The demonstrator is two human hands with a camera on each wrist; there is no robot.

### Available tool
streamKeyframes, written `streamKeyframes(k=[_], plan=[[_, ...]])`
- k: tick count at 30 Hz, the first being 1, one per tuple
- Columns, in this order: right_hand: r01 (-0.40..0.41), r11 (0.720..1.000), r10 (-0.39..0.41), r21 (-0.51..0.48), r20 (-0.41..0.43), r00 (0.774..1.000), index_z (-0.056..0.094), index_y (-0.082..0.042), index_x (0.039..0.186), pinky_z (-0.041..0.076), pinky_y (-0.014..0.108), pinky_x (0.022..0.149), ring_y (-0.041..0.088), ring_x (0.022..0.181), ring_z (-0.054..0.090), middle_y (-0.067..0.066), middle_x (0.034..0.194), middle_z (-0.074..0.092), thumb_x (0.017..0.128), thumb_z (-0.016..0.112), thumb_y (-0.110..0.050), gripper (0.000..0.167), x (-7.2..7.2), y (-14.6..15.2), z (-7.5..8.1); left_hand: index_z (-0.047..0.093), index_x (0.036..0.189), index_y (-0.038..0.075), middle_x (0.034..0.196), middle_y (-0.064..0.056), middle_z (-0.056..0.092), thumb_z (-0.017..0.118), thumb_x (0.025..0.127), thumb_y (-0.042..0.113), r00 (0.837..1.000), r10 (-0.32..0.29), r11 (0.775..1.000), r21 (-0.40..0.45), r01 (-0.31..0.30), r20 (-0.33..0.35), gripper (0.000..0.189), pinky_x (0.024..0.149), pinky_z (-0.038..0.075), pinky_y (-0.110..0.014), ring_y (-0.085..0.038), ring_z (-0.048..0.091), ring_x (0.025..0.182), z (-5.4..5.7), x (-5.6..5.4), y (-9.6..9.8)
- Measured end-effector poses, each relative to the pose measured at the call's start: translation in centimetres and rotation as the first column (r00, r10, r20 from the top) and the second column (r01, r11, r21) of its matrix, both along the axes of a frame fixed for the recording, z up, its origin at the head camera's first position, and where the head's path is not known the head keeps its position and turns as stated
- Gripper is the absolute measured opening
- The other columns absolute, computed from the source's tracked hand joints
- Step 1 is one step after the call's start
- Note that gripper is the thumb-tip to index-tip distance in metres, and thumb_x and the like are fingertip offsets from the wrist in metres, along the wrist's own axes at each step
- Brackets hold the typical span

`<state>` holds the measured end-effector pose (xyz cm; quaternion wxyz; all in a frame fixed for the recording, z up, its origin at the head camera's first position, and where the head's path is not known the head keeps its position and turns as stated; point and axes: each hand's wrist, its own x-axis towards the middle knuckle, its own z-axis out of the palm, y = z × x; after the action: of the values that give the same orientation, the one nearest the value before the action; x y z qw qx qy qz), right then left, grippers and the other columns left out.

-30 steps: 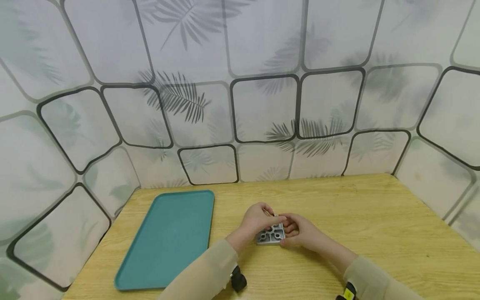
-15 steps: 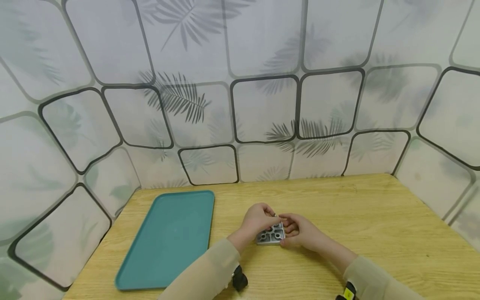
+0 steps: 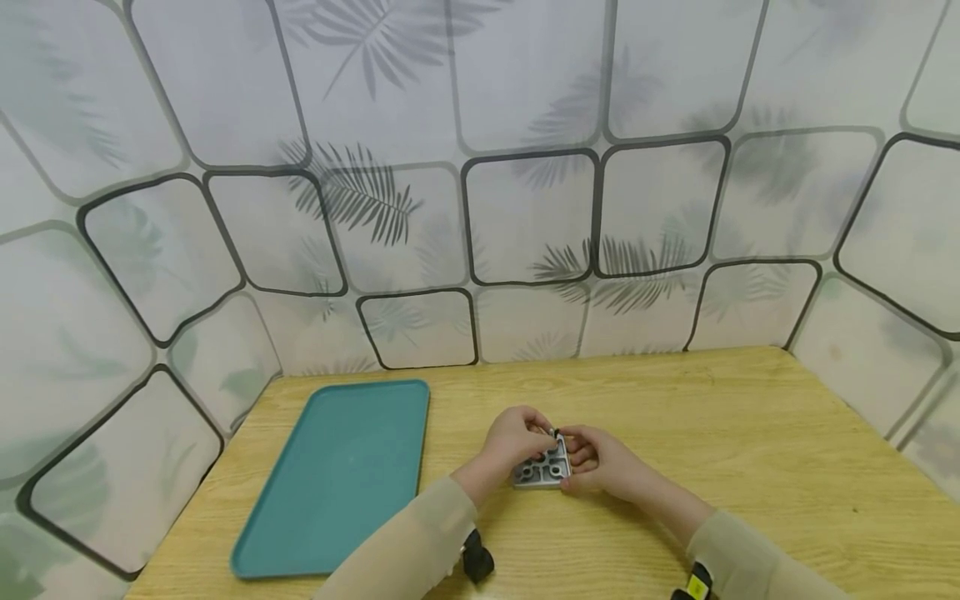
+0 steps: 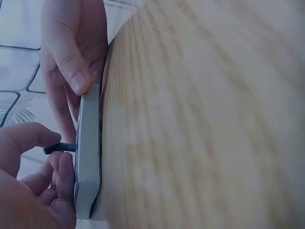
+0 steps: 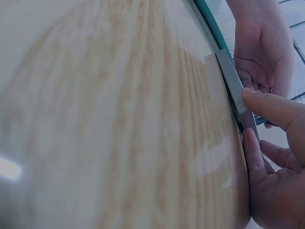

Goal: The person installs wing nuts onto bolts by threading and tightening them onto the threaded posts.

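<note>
Pale wood-grain table (image 3: 720, 442), 1 teal tray (image 3: 345, 475) on its left side, 1 silver metal plate (image 3: 542, 475) right of the tray

- A screened-off workspace; the wider building cannot be told.
- Walls (image 3: 532, 217) printed with leaves and rounded squares rise behind and on both sides of a wood-grain bench (image 3: 720, 433).
- Tray (image 3: 345, 475), metal plate (image 3: 541, 482) and screw (image 4: 67, 147) point to handwork.
</note>
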<state>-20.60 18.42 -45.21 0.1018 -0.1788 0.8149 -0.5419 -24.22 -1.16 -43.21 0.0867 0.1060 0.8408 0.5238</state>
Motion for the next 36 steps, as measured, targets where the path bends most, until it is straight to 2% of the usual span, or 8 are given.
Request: streamKeyframes(k=[7,12,18,27,31,36], plan=[[-0.006,1.000,0.006,-0.001,-0.004,1.000,0.043,0.018,0.149,0.055,0.019,0.081,0.020,0.100,0.057,0.021,0.119,0.059,0.082,0.087,-0.001,0.082,-0.30,-0.01,-0.29,0.077,0.096,0.000,0.073,0.002,0.058,0.076,0.084,-0.002,0.998,-0.027,0.997,0.080,0.023,0.052,0.012,0.062,0.056,-0.022,-0.010,0.058,0.065,-0.39,-0.42,-0.23],[-0.015,1.000,0.015,-0.018,-0.001,1.000,0.043,0.018,0.149,0.056,0.018,0.081,0.021,0.099,0.057,0.021,0.120,0.059,0.082,0.086,0.000,0.082,-0.44,-0.02,-0.37,0.078,0.102,-0.002,0.077,0.001,0.060,0.073,0.085,-0.004,0.994,-0.053,0.994,0.100,0.043,0.091,0.018,0.066,0.059,-0.024,-0.010,0.060,0.068,-0.31,-0.70,-0.36],[-0.012,1.000,0.012,-0.024,0.005,1.000,0.042,0.018,0.150,0.056,0.018,0.082,0.020,0.100,0.057,0.021,0.121,0.059,0.082,0.086,-0.001,0.083,-0.50,0.09,-0.42,0.079,0.104,-0.004,0.074,0.003,0.059,0.069,0.084,-0.006,0.994,-0.083,0.993,0.091,0.077,0.067,0.022,0.062,0.053,-0.020,-0.008,0.057,0.067,-0.14,-0.83,-0.35],[-0.006,1.000,0.006,-0.024,-0.003,1.000,0.041,0.019,0.150,0.056,0.018,0.082,0.019,0.100,0.058,0.023,0.120,0.060,0.082,0.086,0.001,0.084,-0.35,0.08,-0.33,0.077,0.105,0.001,0.070,0.003,0.056,0.070,0.084,-0.006,0.993,-0.086,0.994,0.074,0.080,0.075,0.023,0.060,0.047,-0.019,-0.009,0.054,0.064,-0.15,-0.73,-0.47],[0.003,1.000,-0.003,-0.018,0.020,1.000,0.039,0.019,0.151,0.055,0.018,0.083,0.020,0.102,0.057,0.022,0.122,0.058,0.082,0.087,0.001,0.085,-0.28,0.04,-0.30,0.076,0.107,0.004,0.069,0.002,0.057,0.076,0.087,0.000,0.993,-0.085,0.995,0.061,0.080,0.081,0.021,0.060,0.049,-0.021,-0.010,0.055,0.062,-0.06,-0.57,-0.48],[0.004,1.000,-0.003,-0.007,0.007,1.000,0.043,0.018,0.147,0.055,0.019,0.083,0.019,0.102,0.056,0.020,0.120,0.057,0.082,0.087,0.000,0.080,-0.16,0.10,-0.35,0.074,0.104,0.008,0.072,0.001,0.060,0.086,0.090,0.023,0.996,-0.045,0.999,0.025,0.043,0.079,0.023,0.060,0.052,-0.024,-0.012,0.059,0.062,-0.20,-0.51,-0.29]])
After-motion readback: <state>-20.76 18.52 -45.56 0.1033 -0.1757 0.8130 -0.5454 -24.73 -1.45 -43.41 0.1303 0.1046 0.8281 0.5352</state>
